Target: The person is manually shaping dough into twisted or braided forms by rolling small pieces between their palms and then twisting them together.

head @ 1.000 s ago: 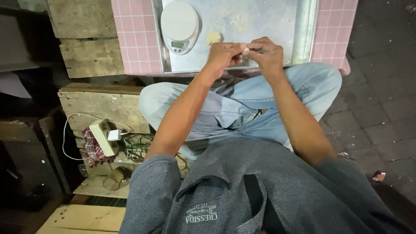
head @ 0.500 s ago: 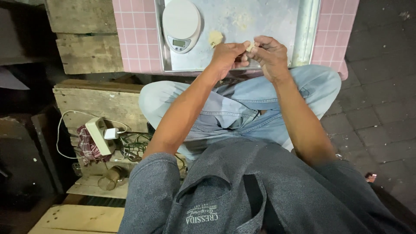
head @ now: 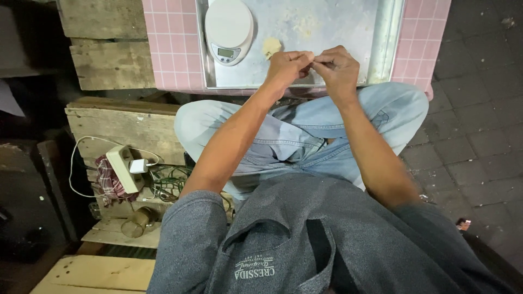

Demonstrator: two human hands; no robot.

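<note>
My left hand (head: 287, 64) and my right hand (head: 339, 66) meet fingertip to fingertip above the near edge of a metal tray (head: 348, 22). Together they pinch a small pale piece of dough (head: 314, 59), mostly hidden by the fingers. A pale dough lump (head: 271, 47) lies on the tray just beyond my left hand. A round white digital kitchen scale (head: 229, 27) stands at the tray's left end. The tray rests on a pink tiled table (head: 171, 43). My crossed legs in light jeans are below the hands.
Weathered wooden pallets (head: 125, 128) stand to my left. On them lie a white power strip (head: 124, 169) with a plugged charger and tangled cables, a checked cloth and a glass jar (head: 139, 222) on its side. Dark paving stones (head: 479, 125) cover the floor at right.
Both hands stay together over the tray's near edge, with fingers working the small dough piece. The piece showed between the fingers half a second ago and is now mostly covered.
</note>
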